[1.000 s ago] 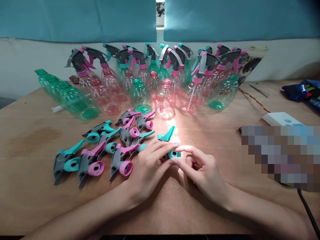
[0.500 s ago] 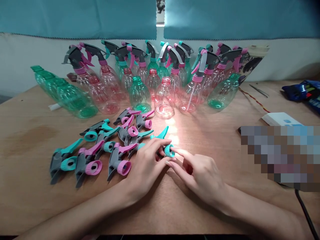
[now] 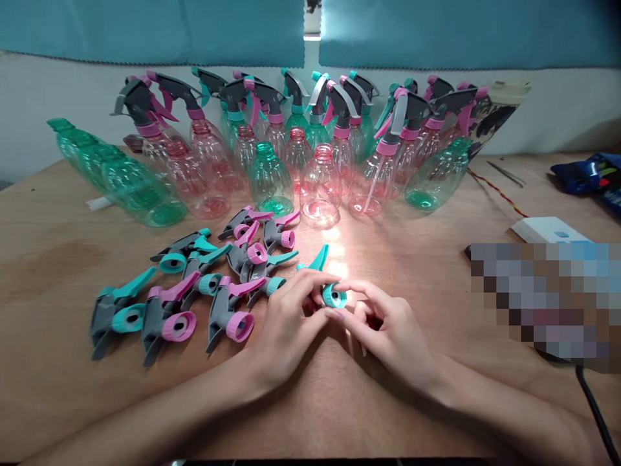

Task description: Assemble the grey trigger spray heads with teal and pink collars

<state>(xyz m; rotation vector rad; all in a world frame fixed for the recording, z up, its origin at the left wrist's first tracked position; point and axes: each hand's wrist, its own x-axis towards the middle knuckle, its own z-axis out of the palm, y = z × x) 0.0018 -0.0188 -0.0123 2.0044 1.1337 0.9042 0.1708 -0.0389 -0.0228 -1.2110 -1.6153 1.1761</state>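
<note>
A teal spray-trigger head (image 3: 328, 287) sits low over the wooden table (image 3: 436, 259), near its middle, pinched between both hands with its teal screw collar facing the camera and its teal lever pointing up and away. The left hand (image 3: 286, 323) wraps its fingers over the grey body from the left, closed on it; the right hand (image 3: 392, 333) meets it from the right, thumb and forefinger closed on the collar's rim, the other fingers curled. Just left of the hands lies a scatter of loose trigger heads (image 3: 204, 285), some with teal collars, some with pink, spread toward the table's left side. Behind them stands a cluster of clear pink and green bottles (image 3: 320, 188), the front ones uncapped, the back rows fitted with triggers. Green bottles (image 3: 121, 181) lie on their sides at the far left. A white box (image 3: 548, 230) rests at the right.
</note>
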